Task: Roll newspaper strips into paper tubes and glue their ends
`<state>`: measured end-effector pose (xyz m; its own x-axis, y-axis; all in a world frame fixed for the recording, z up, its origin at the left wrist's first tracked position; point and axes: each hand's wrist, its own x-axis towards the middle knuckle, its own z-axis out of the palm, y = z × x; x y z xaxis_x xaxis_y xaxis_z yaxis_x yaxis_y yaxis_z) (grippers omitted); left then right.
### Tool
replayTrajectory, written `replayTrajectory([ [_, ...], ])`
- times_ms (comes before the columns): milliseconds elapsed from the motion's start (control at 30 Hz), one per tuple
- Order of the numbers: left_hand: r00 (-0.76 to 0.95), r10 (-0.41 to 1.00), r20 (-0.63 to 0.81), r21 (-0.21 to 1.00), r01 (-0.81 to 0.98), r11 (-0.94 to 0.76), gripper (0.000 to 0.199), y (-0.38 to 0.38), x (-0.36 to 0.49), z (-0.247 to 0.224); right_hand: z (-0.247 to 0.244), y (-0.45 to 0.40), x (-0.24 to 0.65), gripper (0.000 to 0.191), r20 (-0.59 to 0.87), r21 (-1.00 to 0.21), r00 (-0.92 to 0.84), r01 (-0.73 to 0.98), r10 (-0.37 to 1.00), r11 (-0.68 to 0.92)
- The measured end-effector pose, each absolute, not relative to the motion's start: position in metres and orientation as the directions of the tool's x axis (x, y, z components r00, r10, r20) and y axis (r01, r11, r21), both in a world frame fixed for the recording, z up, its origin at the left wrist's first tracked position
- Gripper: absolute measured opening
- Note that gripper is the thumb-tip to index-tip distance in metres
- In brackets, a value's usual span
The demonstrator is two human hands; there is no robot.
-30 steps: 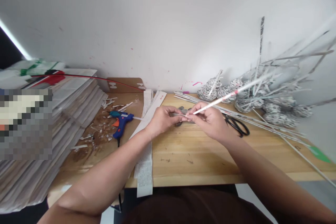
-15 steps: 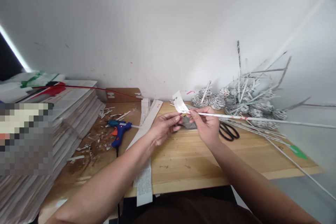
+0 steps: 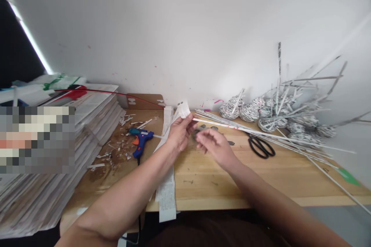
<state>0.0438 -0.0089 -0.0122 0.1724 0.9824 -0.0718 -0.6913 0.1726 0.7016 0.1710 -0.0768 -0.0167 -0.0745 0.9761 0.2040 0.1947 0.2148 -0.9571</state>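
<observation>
My left hand [image 3: 181,133] pinches a thin rolled paper stick [image 3: 220,123] near its left end, where a printed paper flap [image 3: 183,109] stands up unrolled. The white stick, with red marks, reaches to the right above the table. My right hand [image 3: 214,146] is just below the stick and apart from it, its fingers bent and blurred by motion; whether they hold anything is unclear. Small dark grey pieces [image 3: 214,128] lie behind the right hand, partly hidden. Flat printed paper strips [image 3: 167,202] lie under my left forearm.
A blue glue gun [image 3: 141,142] lies left among paper scraps, beside a tall stack of paper [image 3: 87,154]. Black-handled scissors [image 3: 261,146] and several paper sticks [image 3: 307,147] lie to the right. Woven paper bundles [image 3: 252,112] stand against the wall.
My right hand has let go of the paper stick and dropped slightly below it. My left hand has taken hold of the stick near its flap. The view has shifted a little to the left.
</observation>
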Motion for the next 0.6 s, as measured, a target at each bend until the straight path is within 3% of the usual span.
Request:
replayTrajectory([
  [67, 0.134, 0.987, -0.089, 0.713, -0.683, 0.157, 0.015, -0.005, 0.041, -0.012, -0.01, -0.096, 0.181, 0.016, 0.355, -0.777, -0.179, 0.49, 0.917, 0.396],
  [133, 0.114, 0.99, -0.08, 0.722, -0.678, 0.137, 0.014, -0.002, 0.04, -0.012, -0.002, -0.109, 0.197, 0.011, 0.588, -0.47, -0.237, 0.678, 0.773, 0.565],
  [200, 0.111, 0.992, -0.057, 0.723, -0.681, 0.118, 0.014, -0.001, 0.04, -0.011, 0.005, -0.115, 0.218, 0.018, 0.663, -0.249, -0.207, 0.845, 0.719, 0.473],
  [267, 0.119, 0.992, -0.039, 0.715, -0.69, 0.111, 0.015, -0.002, 0.04, -0.01, 0.007, -0.116, 0.239, 0.026, 0.61, -0.148, -0.141, 0.946, 0.78, 0.287],
  [333, 0.135, 0.99, -0.03, 0.705, -0.7, 0.117, 0.015, -0.003, 0.04, -0.008, 0.004, -0.115, 0.254, 0.023, 0.454, -0.184, -0.165, 0.944, 0.876, 0.273],
  [433, 0.165, 0.986, -0.039, 0.693, -0.706, 0.145, 0.015, -0.004, 0.04, -0.006, -0.005, -0.118, 0.258, 0.026, 0.269, -0.359, -0.189, 0.89, 0.944, 0.281],
  [600, 0.175, 0.983, -0.054, 0.677, -0.718, 0.165, 0.011, -0.004, 0.038, -0.004, -0.014, -0.124, 0.242, 0.027, 0.244, -0.445, -0.194, 0.848, 0.95, 0.288],
])
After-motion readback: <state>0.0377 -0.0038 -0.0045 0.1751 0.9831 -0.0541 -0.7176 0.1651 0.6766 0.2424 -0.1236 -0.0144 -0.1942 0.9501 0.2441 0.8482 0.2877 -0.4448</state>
